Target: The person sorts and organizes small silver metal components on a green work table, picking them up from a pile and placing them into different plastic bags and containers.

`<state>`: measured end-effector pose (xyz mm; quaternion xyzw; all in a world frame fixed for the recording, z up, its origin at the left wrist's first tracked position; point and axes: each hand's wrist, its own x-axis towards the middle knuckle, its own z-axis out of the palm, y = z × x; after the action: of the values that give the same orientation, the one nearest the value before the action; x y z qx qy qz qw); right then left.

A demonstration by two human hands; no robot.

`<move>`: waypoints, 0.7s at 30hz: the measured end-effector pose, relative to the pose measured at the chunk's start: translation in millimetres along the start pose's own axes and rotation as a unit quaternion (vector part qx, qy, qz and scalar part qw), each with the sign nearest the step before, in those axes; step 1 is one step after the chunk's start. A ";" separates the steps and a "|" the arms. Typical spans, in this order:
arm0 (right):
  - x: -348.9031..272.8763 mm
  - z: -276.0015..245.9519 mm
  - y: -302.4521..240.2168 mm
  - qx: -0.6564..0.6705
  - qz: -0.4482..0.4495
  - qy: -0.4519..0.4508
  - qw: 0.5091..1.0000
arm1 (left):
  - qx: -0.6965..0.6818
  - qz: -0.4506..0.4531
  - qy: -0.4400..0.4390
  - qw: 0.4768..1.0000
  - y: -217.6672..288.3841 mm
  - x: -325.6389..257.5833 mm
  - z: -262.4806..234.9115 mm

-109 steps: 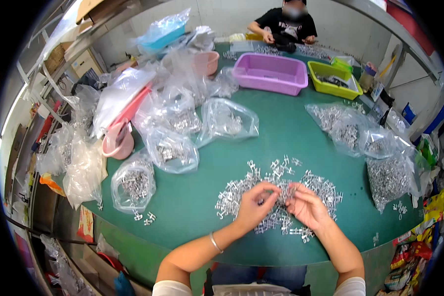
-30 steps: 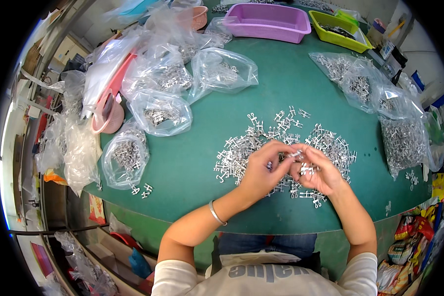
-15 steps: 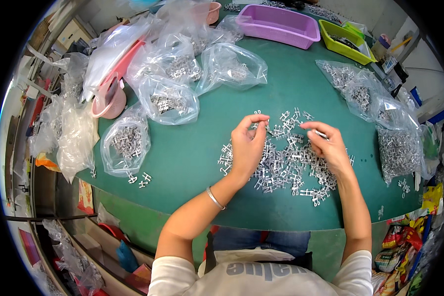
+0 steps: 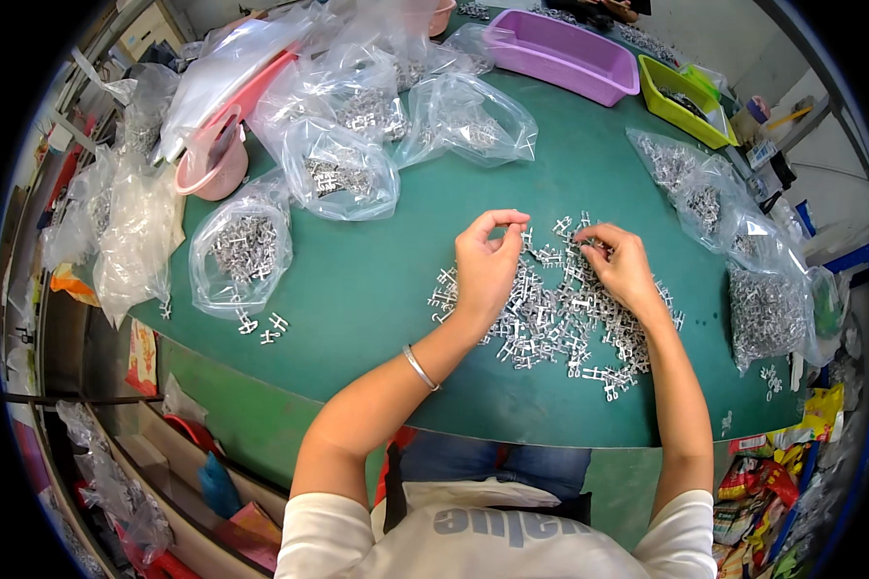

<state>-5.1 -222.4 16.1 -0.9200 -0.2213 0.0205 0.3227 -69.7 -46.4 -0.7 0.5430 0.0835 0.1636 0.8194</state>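
A loose heap of small silver metal clip-like parts (image 4: 541, 314) lies on the green table in front of me. My left hand (image 4: 486, 268) is raised at the heap's far left side, thumb and forefinger pinched on a small silver metal part (image 4: 526, 237). Over the right half of the heap, my right hand (image 4: 623, 270) has its fingers curled and the fingertips down among the parts at the far edge. Whatever lies between those right fingertips is too small to make out.
Clear bags of similar parts stand at left, including an open bag (image 4: 244, 253), and a full bag (image 4: 770, 311) lies at right. A pink basket (image 4: 212, 172), a purple basket (image 4: 560, 60) and a yellow-green basket (image 4: 684, 104) sit farther back. The green table (image 4: 377, 318) curves along its near edge.
My right hand has moved left and lowered its fingertips to the heap. My left hand keeps its pinch at nearly the same place. The whole view has shifted slightly.
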 end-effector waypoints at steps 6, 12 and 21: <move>-0.9 10.1 -1.1 -0.113 -0.053 0.003 0.992 | 0.005 -0.013 -0.003 1.000 -6.0 1.2 -0.8; -0.9 -6.1 17.8 0.372 0.091 0.034 0.923 | 0.013 0.000 -0.009 1.000 -5.9 -1.5 0.9; -11.6 -16.5 1.8 0.892 0.135 -0.059 0.428 | 0.035 0.006 -0.017 0.999 -5.9 -0.8 0.3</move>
<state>-11.8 -238.2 26.8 -0.1350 0.0284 0.3034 0.9428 -69.2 -49.0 -6.0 0.5743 0.0716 0.1563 0.8004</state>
